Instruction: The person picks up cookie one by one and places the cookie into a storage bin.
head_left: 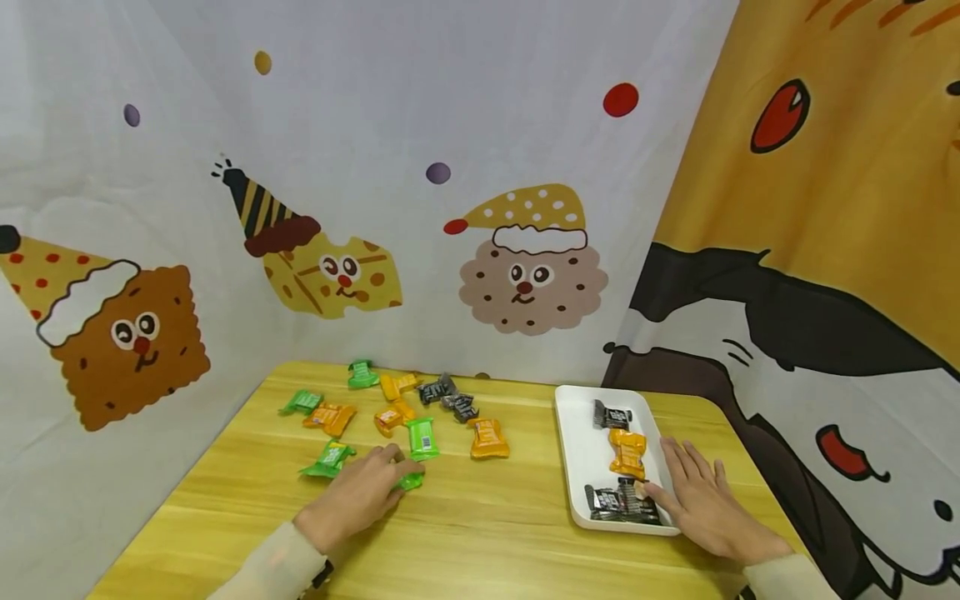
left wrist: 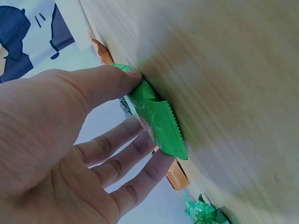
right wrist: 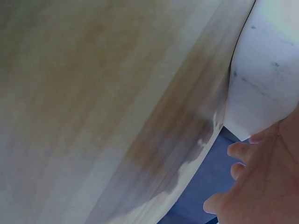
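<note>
At the left of the table, my left hand (head_left: 366,493) pinches a green wrapped candy (left wrist: 156,123) between the thumb and fingers. The candy lies close to the tabletop in the left wrist view; the hand partly covers it in the head view. A second green candy (head_left: 423,438) lies just beyond the fingertips, and another (head_left: 328,459) is left of the hand. My right hand (head_left: 705,504) rests at the right side of a white tray (head_left: 592,454), fingers stretched along its outside and thumb over the rim. Inside the tray are an orange candy (head_left: 627,452) and several black candies (head_left: 604,502).
Several more candies are scattered towards the back left of the wooden table (head_left: 480,533): orange ones (head_left: 489,438), black ones (head_left: 437,388) and green ones (head_left: 363,374). A cloth printed with cartoon figures (head_left: 525,100) hangs behind the table and along its right.
</note>
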The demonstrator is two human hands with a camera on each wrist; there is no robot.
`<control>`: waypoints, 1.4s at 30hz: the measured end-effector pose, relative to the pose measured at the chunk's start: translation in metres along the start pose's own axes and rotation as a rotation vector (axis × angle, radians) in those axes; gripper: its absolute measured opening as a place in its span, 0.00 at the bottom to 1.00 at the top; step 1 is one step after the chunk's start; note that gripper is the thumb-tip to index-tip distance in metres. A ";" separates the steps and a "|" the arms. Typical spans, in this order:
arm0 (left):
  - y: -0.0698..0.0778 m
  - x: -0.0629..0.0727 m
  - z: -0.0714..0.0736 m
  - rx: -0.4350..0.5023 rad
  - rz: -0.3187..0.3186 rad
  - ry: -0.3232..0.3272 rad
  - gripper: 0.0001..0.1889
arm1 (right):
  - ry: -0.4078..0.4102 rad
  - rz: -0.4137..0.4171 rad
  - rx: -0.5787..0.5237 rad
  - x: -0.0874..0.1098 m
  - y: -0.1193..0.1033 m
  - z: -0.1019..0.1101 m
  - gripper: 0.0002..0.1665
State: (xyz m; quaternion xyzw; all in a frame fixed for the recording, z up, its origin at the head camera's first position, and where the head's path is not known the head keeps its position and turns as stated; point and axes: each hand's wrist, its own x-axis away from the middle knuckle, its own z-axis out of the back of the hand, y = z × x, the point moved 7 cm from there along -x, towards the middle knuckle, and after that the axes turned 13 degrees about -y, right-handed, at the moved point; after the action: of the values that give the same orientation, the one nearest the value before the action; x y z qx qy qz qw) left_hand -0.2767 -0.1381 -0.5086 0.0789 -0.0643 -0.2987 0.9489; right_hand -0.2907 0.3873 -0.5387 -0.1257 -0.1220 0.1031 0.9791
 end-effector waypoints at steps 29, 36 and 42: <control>0.017 -0.005 0.001 -0.003 -0.068 0.041 0.25 | -0.002 0.021 -0.002 0.001 0.001 -0.001 0.61; 0.027 -0.012 0.002 -0.004 -0.096 0.050 0.24 | -0.002 0.036 -0.021 0.001 0.000 0.001 0.61; 0.035 -0.017 0.000 0.009 -0.103 0.044 0.23 | -0.001 0.037 -0.026 0.001 0.000 0.001 0.61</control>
State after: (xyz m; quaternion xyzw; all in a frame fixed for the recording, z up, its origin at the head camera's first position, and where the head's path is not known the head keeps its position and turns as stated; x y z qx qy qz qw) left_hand -0.2710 -0.1001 -0.5032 0.0927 -0.0407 -0.3449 0.9332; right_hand -0.2901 0.3881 -0.5379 -0.1407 -0.1216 0.1199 0.9752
